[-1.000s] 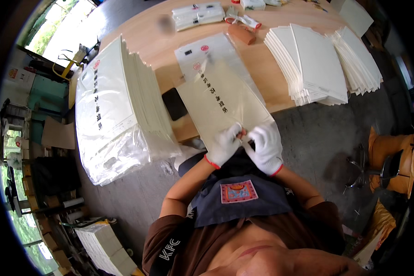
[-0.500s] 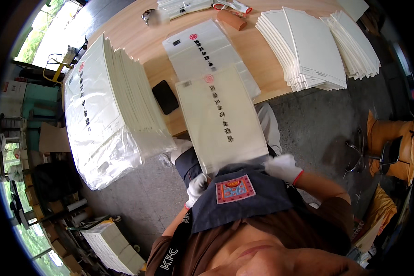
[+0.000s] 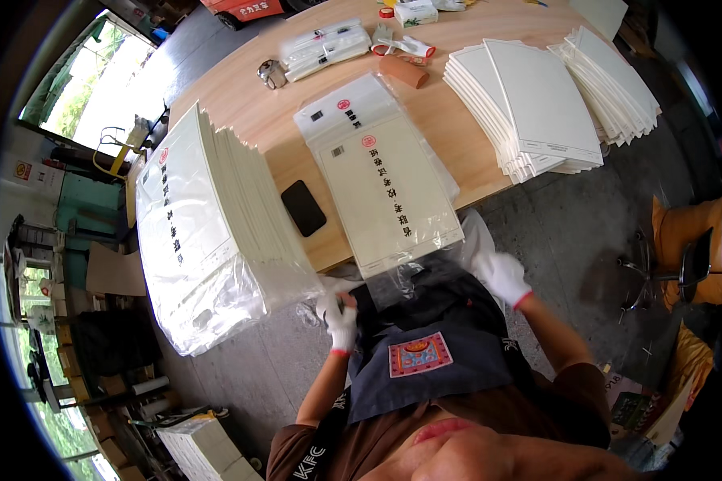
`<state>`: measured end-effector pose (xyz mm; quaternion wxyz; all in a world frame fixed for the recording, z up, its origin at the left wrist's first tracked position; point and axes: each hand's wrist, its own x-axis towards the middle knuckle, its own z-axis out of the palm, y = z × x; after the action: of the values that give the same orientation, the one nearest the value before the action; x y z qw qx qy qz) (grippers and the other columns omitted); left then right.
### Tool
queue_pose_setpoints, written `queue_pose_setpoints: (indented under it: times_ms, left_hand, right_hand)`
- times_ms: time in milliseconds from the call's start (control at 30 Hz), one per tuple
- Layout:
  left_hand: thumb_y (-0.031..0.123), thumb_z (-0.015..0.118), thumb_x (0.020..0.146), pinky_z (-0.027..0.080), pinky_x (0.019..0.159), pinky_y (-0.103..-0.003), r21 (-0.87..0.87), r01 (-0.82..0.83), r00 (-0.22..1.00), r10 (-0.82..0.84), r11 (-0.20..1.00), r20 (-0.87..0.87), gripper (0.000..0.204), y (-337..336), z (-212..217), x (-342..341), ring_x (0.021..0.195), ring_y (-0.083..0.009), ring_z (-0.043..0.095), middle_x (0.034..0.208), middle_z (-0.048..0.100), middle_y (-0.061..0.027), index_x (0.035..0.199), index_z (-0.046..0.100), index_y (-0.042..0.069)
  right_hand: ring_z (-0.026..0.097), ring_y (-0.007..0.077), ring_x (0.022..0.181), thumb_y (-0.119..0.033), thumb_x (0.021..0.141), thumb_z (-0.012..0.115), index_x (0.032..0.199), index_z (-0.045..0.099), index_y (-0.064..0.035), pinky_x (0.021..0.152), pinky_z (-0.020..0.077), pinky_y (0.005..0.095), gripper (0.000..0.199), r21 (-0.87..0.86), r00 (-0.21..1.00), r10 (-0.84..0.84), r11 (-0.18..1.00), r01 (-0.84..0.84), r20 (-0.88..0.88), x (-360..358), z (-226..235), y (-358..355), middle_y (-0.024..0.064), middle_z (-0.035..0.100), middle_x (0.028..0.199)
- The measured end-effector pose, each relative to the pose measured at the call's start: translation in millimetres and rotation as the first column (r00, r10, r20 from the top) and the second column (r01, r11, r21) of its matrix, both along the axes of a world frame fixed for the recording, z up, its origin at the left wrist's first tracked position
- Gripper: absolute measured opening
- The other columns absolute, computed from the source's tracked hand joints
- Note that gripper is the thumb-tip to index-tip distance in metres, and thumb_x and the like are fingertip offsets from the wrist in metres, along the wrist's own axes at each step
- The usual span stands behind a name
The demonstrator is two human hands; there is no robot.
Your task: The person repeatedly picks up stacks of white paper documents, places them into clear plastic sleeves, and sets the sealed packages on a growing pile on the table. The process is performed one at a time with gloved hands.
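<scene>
A clear plastic bag (image 3: 391,282) holds a cream paper sheet (image 3: 389,204) with a red round mark and a column of dark characters. It lies at the table's front edge, its loose lower end hanging over my lap. My left hand (image 3: 338,321), in a white glove with bare fingertips, is beside the bag's lower left corner. Its fingers are curled; what they hold, if anything, is hidden. My right hand (image 3: 499,276), also gloved, is just off the bag's lower right corner, slightly blurred, its fingers stretched out. Under the bag lies another similar bag (image 3: 341,104).
A thick stack of filled bags (image 3: 186,240) stands at the left, with a black phone (image 3: 303,208) beside it. Paper stacks (image 3: 537,104) fan out at the right. Further back are folded plastic bags (image 3: 326,50), a metal cup (image 3: 271,74), a brown cylinder (image 3: 403,71) and gloves (image 3: 409,46).
The filled bag has gone from tilted above my lap to lying on the other bag. My hands have moved apart from its lower end, and the view has shifted up the table.
</scene>
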<state>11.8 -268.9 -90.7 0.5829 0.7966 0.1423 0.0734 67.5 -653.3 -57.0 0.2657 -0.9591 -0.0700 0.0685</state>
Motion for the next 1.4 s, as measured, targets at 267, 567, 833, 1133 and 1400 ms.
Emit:
queue_pose_setpoints:
  times_ms: [267,567,833,1133,1400]
  left_hand:
    - [0.043,0.053,0.092,0.048,0.076,-0.039,0.112,0.264,0.928,-0.221,0.958,-0.301,0.037,-35.4,97.5,92.1,0.088,-0.0365,0.063,0.086,0.064,-0.0216,0.105,0.064,0.010]
    - [0.007,0.059,0.084,0.038,0.044,-0.025,0.185,-0.290,0.748,0.101,0.939,0.656,0.011,67.9,270.9,-2.7,0.049,-0.0103,0.050,0.064,0.056,0.0000,0.092,0.065,0.003]
    - [0.027,0.056,0.096,0.044,0.072,-0.022,0.044,-0.571,0.576,0.362,0.819,0.733,0.029,230.6,288.1,26.9,0.078,-0.0082,0.052,0.086,0.059,-0.0017,0.101,0.060,-0.001]
    - [0.019,0.053,0.096,0.044,0.083,-0.022,-0.032,-0.403,0.846,0.385,0.915,0.369,0.048,250.6,239.1,20.3,0.099,-0.0120,0.056,0.116,0.059,-0.0091,0.137,0.042,-0.004]
    - [0.054,0.044,0.093,0.042,0.098,-0.034,-0.168,-0.627,0.511,0.564,0.761,0.649,0.072,257.5,157.8,16.4,0.117,-0.0238,0.050,0.131,0.050,-0.0157,0.139,0.039,-0.002]
  right_hand:
    - [0.053,0.0149,0.088,-0.031,0.098,0.047,0.111,0.058,-0.0052,0.080,0.0443,0.0295,0.031,0.821,0.880,-0.095,0.326,0.469,-0.465,72.7,-61.8,83.5,0.0065,0.059,0.099]
    - [0.057,0.0160,0.099,-0.032,0.098,0.048,0.122,0.054,0.0009,0.089,0.0438,0.0306,0.041,0.923,0.956,0.280,0.384,-0.027,-0.088,114.5,67.5,234.7,0.0092,0.062,0.106]
    - [0.060,0.0220,0.064,-0.060,0.088,0.050,0.079,0.060,-0.0041,0.064,0.0464,0.0413,0.058,0.465,0.878,0.479,0.775,-0.427,0.007,150.4,225.8,340.1,0.0093,0.058,0.061]
    - [0.065,0.0378,0.077,-0.058,0.092,0.040,0.147,0.013,0.0009,0.068,0.0514,0.0447,0.085,0.414,0.849,0.203,0.802,-0.430,0.488,167.0,193.2,403.3,0.0262,0.065,0.088]
    - [0.025,0.0390,0.137,-0.048,0.090,0.051,0.146,0.025,-0.0066,0.112,0.0257,0.0411,0.074,0.286,0.644,0.323,0.698,-0.657,0.694,142.8,225.6,382.6,0.0209,0.029,0.148]
